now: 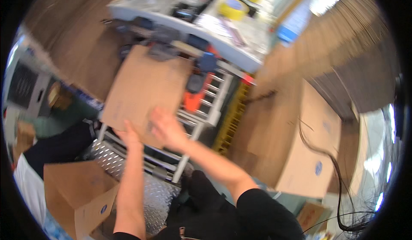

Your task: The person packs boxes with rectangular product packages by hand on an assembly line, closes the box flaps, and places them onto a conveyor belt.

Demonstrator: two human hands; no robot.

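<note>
I count 1 flat brown cardboard box [148, 83] at the hands, lying on the roller frame [213, 119], slightly askew, printed side up. 2 bare hands on it: L hand [129, 136] at the near L corner, R hand [166, 129] over the near R part, fingers bent, touching the top. Too blurred for me to tell if either grip is closed on the cardboard or just resting, approx. half-curled both.

Next to it, R side: orange parts [194, 102] w/ dark blue fittings, then 1 yellow track [229, 126] along the frame. Beyond, 1 pale desk [159, 20] w/ 3 yellow rolls [232, 9] & misc. small items, blurred.

Near side, tread plate [150, 197] below the frame; 1 open carton [79, 180] lower L. Far R, 1 larger carton [315, 154] & stacked cardboard [360, 64].
</note>
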